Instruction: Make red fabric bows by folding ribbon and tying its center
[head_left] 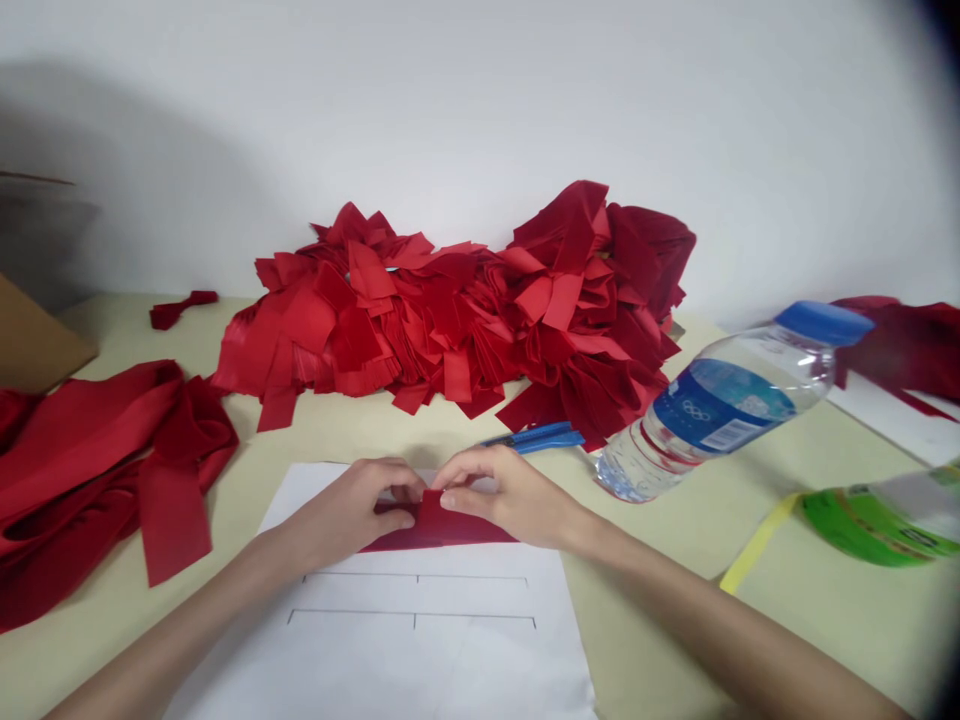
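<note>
A strip of red ribbon lies across the upper part of a white paper sheet printed with ruled black lines. A short flap stands up at the ribbon's middle. My right hand pinches that flap between thumb and fingers. From the other side, my left hand curls closed on the ribbon, its thumb and fingertips close to the flap. The hands partly cover both halves of the strip.
Behind the paper is a big heap of folded red ribbon pieces. A blue cutter lies before it. A water bottle and green tape roll are at right. Long red ribbon and cardboard lie left.
</note>
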